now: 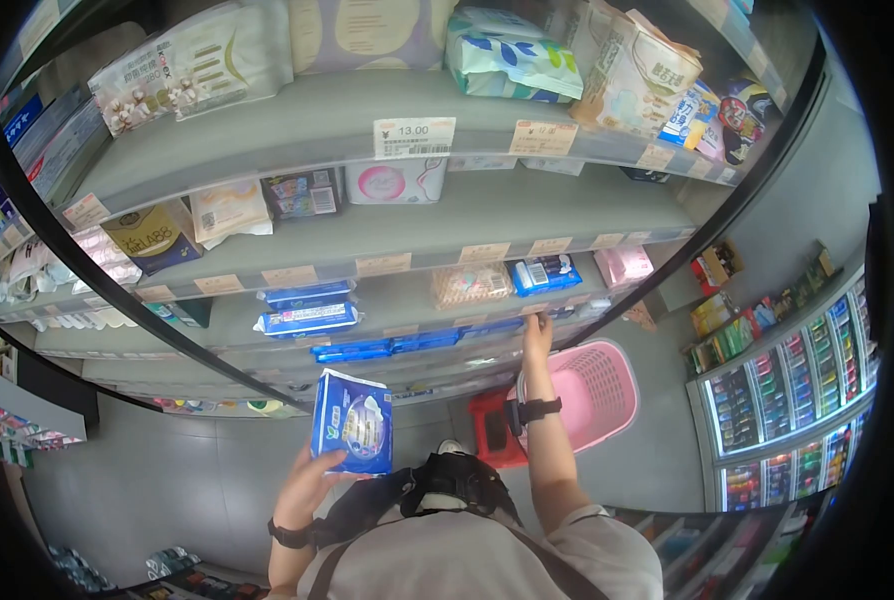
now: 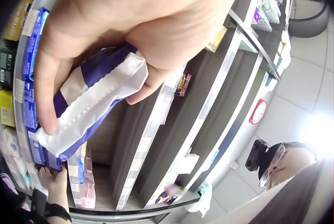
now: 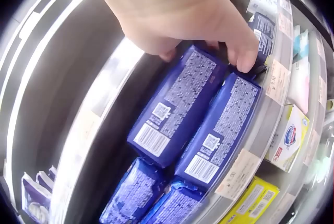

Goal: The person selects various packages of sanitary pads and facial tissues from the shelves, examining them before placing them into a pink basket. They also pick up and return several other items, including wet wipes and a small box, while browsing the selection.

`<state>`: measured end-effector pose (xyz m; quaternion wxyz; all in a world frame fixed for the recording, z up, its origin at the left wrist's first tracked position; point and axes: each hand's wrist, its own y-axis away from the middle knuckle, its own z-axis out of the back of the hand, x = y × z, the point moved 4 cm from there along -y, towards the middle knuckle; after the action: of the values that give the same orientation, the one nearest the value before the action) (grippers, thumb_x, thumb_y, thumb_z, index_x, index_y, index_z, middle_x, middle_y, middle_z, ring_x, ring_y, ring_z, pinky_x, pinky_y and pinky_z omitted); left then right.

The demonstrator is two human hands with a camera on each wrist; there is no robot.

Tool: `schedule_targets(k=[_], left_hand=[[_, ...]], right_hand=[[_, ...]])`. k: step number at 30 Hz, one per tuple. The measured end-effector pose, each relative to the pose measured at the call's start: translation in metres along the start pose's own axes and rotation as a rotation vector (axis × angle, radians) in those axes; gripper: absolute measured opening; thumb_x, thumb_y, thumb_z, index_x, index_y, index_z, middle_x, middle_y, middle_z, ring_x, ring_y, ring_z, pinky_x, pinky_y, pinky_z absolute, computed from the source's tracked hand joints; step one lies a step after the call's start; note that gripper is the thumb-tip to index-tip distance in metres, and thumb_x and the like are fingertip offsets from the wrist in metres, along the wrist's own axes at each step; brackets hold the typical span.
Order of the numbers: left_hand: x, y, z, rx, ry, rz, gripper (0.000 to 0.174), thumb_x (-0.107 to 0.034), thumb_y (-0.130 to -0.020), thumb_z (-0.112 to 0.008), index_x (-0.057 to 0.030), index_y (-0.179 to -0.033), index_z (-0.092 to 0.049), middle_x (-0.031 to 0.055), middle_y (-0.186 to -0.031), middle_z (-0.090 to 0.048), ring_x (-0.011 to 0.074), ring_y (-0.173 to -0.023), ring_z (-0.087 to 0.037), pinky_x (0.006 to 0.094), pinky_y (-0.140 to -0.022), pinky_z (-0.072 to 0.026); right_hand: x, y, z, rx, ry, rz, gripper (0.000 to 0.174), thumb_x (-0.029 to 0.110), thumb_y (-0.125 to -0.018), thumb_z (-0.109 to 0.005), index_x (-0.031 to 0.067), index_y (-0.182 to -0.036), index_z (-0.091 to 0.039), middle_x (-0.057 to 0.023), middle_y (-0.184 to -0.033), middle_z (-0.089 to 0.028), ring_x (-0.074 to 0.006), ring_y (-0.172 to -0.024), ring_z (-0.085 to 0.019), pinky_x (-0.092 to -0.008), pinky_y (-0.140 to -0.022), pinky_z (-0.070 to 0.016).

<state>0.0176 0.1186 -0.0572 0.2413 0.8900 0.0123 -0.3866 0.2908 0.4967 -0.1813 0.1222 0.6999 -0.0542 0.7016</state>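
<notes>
My left hand (image 1: 305, 490) holds a blue-and-white soft pack (image 1: 352, 425) in front of the shelf, with the printed face turned up. In the left wrist view its white crimped end (image 2: 88, 106) shows between the thumb and the fingers. Out on a lower shelf is my right hand (image 1: 537, 340), palm down over a row of blue packs (image 3: 177, 106). Its fingers (image 3: 242, 51) reach down at the far ends of two packs lying side by side, thumb and fingers spread apart. Barcodes on these packs face up. A dark pack (image 3: 262, 36) stands just beyond the fingertips.
A pink basket (image 1: 622, 400) stands on the floor below my right arm, beside a red one (image 1: 489, 425). Shelf edges with price tags (image 3: 237, 173) run along the packs. A dark shelf post (image 1: 657, 250) rises near my right hand. Lit drink coolers (image 1: 787, 380) line the right.
</notes>
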Motion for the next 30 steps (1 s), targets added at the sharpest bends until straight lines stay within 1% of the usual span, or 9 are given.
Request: schedule_targets(k=[3,4,6,9,13,19,21,23,30], left_hand=[[-0.001,0.004,0.008,-0.008,0.053,-0.004,0.046,-0.007,-0.089,-0.060,0.0005,-0.132,-0.047,0.0154,-0.122,-0.060,0.0299,-0.112,-0.060,0.0476,-0.090,-0.0524],[-0.002,0.005,0.013,-0.028,0.066,-0.019,0.044,-0.007,-0.089,-0.060,0.0002,-0.131,-0.048,0.0148,-0.123,-0.060,0.0283,-0.112,-0.060,0.0441,-0.092,-0.0507],[-0.006,0.010,0.016,-0.053,0.079,-0.028,0.043,-0.008,-0.089,-0.060,0.0000,-0.130,-0.050,0.0141,-0.123,-0.060,0.0267,-0.112,-0.060,0.0405,-0.094,-0.0489],[-0.021,0.019,0.002,0.008,0.133,-0.046,0.043,-0.005,-0.088,-0.060,0.0013,-0.129,-0.051,0.0136,-0.121,-0.062,0.0233,-0.109,-0.061,0.0358,-0.095,-0.0470],[-0.029,0.030,-0.005,0.069,0.064,-0.107,0.044,0.000,-0.086,-0.061,0.0038,-0.129,-0.050,0.0131,-0.118,-0.064,0.0211,-0.107,-0.062,0.0352,-0.094,-0.0474],[-0.026,0.048,0.008,0.081,0.038,-0.120,0.048,0.002,-0.085,-0.062,0.0038,-0.131,-0.048,0.0121,-0.120,-0.062,0.0202,-0.109,-0.061,0.0339,-0.096,-0.0466],[-0.024,0.054,0.011,0.108,-0.012,-0.122,0.052,0.002,-0.085,-0.062,0.0029,-0.134,-0.046,0.0125,-0.124,-0.060,0.0201,-0.112,-0.060,0.0339,-0.097,-0.0463],[-0.028,0.058,0.008,0.093,-0.028,-0.271,0.060,0.001,-0.085,-0.061,-0.0005,-0.141,-0.038,0.0139,-0.132,-0.053,0.0222,-0.118,-0.056,0.0378,-0.099,-0.0461],[-0.038,0.067,0.014,0.186,0.137,-0.192,0.064,-0.001,-0.086,-0.060,-0.0039,-0.144,-0.033,0.0125,-0.135,-0.050,0.0255,-0.122,-0.053,0.0444,-0.103,-0.0435]], right_hand=[[-0.016,0.032,0.002,0.070,-0.064,-0.080,0.045,0.021,-0.090,-0.064,0.0037,-0.129,-0.049,-0.0021,-0.089,-0.057,-0.0098,-0.077,-0.049,-0.0267,-0.071,-0.0420],[-0.014,0.049,-0.002,0.155,-0.122,-0.120,0.039,0.018,-0.088,-0.064,0.0063,-0.124,-0.054,-0.0029,-0.092,-0.059,-0.0105,-0.079,-0.054,-0.0271,-0.073,-0.0433],[0.047,0.114,-0.025,0.395,-0.113,-0.207,0.034,0.017,-0.088,-0.065,0.0073,-0.119,-0.058,-0.0033,-0.094,-0.062,-0.0123,-0.082,-0.058,-0.0279,-0.074,-0.0442],[0.106,0.192,-0.056,0.797,-0.101,-0.121,0.031,0.021,-0.092,-0.064,0.0080,-0.120,-0.061,-0.0023,-0.098,-0.063,-0.0130,-0.090,-0.061,-0.0278,-0.083,-0.0466],[0.139,0.275,-0.074,1.044,-0.194,-0.237,0.045,0.019,-0.094,-0.063,0.0072,-0.134,-0.046,-0.0040,-0.105,-0.062,-0.0157,-0.099,-0.060,-0.0297,-0.088,-0.0472],[0.145,0.329,-0.073,1.076,-0.367,-0.197,0.058,0.003,-0.090,-0.065,0.0048,-0.139,-0.036,-0.0109,-0.116,-0.063,-0.0178,-0.111,-0.058,-0.0343,-0.095,-0.0463],[0.141,0.334,-0.069,1.059,-0.368,-0.228,0.058,-0.001,-0.088,-0.065,0.0050,-0.137,-0.036,-0.0111,-0.117,-0.063,-0.0184,-0.113,-0.058,-0.0337,-0.095,-0.0467],[0.142,0.338,-0.064,1.012,-0.462,-0.191,0.058,-0.005,-0.085,-0.067,0.0055,-0.134,-0.037,-0.0114,-0.118,-0.062,-0.0185,-0.113,-0.058,-0.0341,-0.095,-0.0475],[0.142,0.356,-0.051,0.846,-0.496,-0.181,0.050,-0.006,-0.079,-0.074,0.0061,-0.118,-0.045,-0.0070,-0.117,-0.058,-0.0164,-0.114,-0.056,-0.0342,-0.097,-0.0458]])
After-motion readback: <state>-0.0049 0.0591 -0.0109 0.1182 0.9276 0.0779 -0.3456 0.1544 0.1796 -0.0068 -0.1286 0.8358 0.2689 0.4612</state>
